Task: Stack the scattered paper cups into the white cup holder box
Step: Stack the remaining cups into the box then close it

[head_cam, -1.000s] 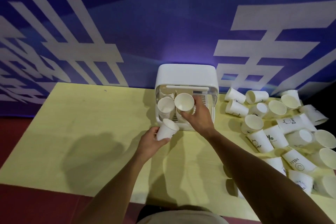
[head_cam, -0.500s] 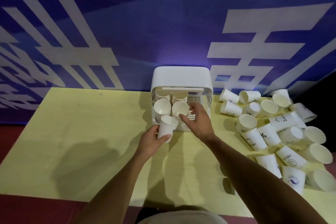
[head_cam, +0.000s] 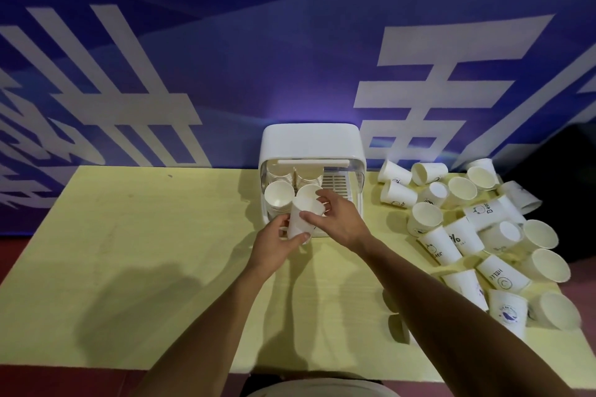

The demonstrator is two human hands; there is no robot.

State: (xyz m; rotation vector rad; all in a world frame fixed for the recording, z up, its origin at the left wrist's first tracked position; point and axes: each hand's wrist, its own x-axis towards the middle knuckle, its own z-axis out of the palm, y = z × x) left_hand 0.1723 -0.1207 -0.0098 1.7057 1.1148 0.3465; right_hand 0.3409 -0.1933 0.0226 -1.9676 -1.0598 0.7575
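Note:
The white cup holder box (head_cam: 311, 143) stands open at the table's far edge, with stacks of paper cups (head_cam: 279, 195) inside on its left and a bare slotted floor on its right. In front of it a single white paper cup (head_cam: 301, 217) is held upright by both hands. My left hand (head_cam: 275, 246) grips it from below and behind. My right hand (head_cam: 335, 219) pinches its side and rim, thumb against the cup wall. Several scattered paper cups (head_cam: 458, 235), most lying on their sides, are heaped to the right of the box.
The yellow table (head_cam: 145, 251) stretches out to the left of the box. A blue banner wall with white characters (head_cam: 193, 74) rises right behind the box. The table's right edge lies just past the cup heap, with a dark area beyond it.
My right hand drew back from the cup stack in the box and took hold of the cup in my left hand. That cup rose slightly toward the box opening.

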